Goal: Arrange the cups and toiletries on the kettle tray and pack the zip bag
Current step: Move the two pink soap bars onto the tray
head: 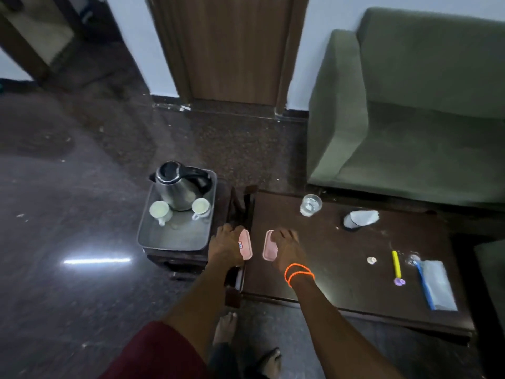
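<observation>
A steel kettle [179, 186] stands at the back of a metal tray [175, 237] on a small side table. Two white cups [159, 210] [201, 207] sit in front of it. My left hand [225, 246] grips one pink packet [245, 244] at the dark table's left end. My right hand [288, 248], with orange bands on the wrist, grips a second pink packet [269, 246] beside it. On the right of the table lie a yellow tube [396, 265], a blue toothbrush [425, 285] and a clear zip bag [438, 284].
A glass tumbler [310, 205] and a capped glass [359, 218] stand near the dark table's [328, 269] far edge. A small round piece [371, 260] lies mid-table. A green sofa [410, 110] is behind, and a door [232, 47] ahead. My bare feet are below.
</observation>
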